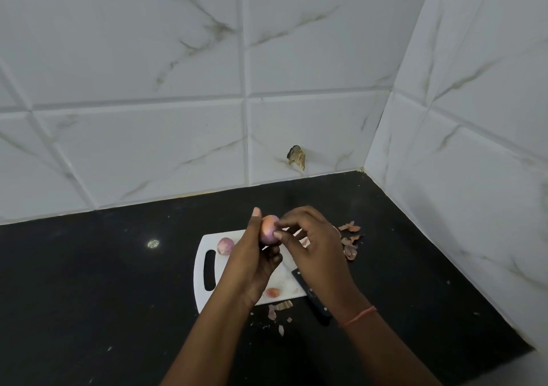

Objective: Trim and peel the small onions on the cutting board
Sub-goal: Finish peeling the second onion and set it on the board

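Observation:
My left hand (252, 255) holds a small pink onion (267, 228) up above the white cutting board (204, 244), thumb raised beside it. My right hand (314, 246) pinches at the onion's right side with fingertips. A second small purple onion (224, 246) lies on the board near its handle slot. An orange-pink onion piece (272, 292) sits at the board's near edge. A black-handled knife (311, 295) lies on the board's right corner, handle pointing toward me.
Peeled skins (350, 238) lie on the black counter right of the board, and more scraps (278, 311) in front of it. White marble-pattern tiled walls meet in a corner behind and to the right. A chipped spot (296, 157) marks the back wall.

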`<action>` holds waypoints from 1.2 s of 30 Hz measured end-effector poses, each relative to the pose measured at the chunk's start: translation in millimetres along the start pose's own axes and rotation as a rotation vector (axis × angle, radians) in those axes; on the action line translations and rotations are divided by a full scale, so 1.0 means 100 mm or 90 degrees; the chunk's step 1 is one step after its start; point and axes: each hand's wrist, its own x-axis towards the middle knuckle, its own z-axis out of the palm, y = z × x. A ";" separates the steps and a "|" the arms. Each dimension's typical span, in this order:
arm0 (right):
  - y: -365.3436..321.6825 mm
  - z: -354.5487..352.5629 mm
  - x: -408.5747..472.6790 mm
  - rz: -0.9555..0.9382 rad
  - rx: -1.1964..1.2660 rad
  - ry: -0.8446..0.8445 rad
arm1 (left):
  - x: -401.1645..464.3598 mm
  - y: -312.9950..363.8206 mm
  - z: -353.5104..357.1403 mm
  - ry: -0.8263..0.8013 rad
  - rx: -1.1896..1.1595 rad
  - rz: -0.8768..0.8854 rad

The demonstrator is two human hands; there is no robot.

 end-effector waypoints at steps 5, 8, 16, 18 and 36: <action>0.01 0.00 0.03 0.014 -0.013 -0.007 | 0.02 0.00 -0.04 0.000 0.038 0.038; 0.00 -0.03 0.06 0.008 -0.059 -0.056 | 0.02 -0.01 -0.03 -0.002 0.042 0.037; 0.00 -0.12 0.01 0.046 -0.003 -0.181 | 0.02 0.01 -0.04 -0.009 0.147 0.046; -0.01 -0.05 0.00 0.042 0.074 -0.171 | 0.02 0.00 -0.06 -0.048 0.175 0.070; 0.07 -0.13 -0.03 0.275 0.412 -0.001 | -0.01 0.02 -0.16 0.016 0.501 0.518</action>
